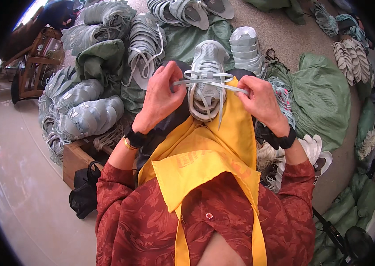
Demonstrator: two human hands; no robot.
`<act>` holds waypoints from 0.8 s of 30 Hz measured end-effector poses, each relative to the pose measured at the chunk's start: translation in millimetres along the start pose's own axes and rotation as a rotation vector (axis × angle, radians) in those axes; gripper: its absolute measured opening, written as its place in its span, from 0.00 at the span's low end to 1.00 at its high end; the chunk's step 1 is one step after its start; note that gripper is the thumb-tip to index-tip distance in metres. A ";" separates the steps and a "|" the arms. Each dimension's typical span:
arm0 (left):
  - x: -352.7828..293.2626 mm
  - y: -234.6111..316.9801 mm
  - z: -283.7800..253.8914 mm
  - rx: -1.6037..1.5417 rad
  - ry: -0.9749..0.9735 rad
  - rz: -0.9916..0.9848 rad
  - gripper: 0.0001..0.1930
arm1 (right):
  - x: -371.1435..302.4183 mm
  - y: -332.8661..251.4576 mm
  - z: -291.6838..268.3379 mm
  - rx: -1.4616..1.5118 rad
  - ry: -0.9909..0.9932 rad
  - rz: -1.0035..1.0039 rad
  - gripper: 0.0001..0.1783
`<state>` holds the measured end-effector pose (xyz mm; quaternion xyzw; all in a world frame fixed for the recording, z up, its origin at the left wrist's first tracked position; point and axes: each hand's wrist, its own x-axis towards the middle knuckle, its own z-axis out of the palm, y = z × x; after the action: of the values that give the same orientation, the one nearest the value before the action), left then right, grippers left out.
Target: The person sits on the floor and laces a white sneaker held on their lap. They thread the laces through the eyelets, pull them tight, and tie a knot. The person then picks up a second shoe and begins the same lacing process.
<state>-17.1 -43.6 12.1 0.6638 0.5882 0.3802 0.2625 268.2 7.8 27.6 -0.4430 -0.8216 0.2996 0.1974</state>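
Head view, left hand (163,93) and right hand (262,98) pinching laces (232,88), speckled floor (269,31), green sack (322,97)

Floor (23,177): glossy pale tile well left of the left hand (164,91); speckled and duller beyond the right hand (260,95). Green sheet (218,31) spread on it just beyond the grip, stacked uppers (146,33) along its left side. More piles (92,116) left of the left hand; their underside hidden. Wooden box (75,162) on the floor, left of the left hand and nearer the body. Wooden chair (41,66) stands farther left. Right of the right hand, a large green sack (322,102) lies crumpled, pastel laces (282,95) by its left edge. White uppers (351,60) past the sack, farther right.
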 end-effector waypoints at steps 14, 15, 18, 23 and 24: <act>5.9 -4.3 -9.2 0.097 -0.045 -0.009 0.12 | -1.8 8.8 8.4 -0.172 0.022 -0.018 0.07; 4.7 -6.8 -9.6 0.067 -0.032 -0.002 0.13 | -1.3 4.9 6.4 -0.114 0.013 0.012 0.08; 1.6 -10.5 -9.4 0.032 0.023 0.015 0.14 | -0.1 -4.3 6.2 -0.010 0.019 0.043 0.10; -4.9 12.3 -12.0 0.140 0.099 0.084 0.12 | -2.6 -1.7 28.0 -0.006 0.066 -0.006 0.12; -10.0 13.5 -9.6 0.077 0.026 0.068 0.12 | -1.6 -2.3 31.9 -0.012 0.071 -0.008 0.12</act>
<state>-17.2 -56.7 26.4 0.6882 0.5827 0.3745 0.2159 248.8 -4.7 5.4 -0.4514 -0.8175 0.2779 0.2251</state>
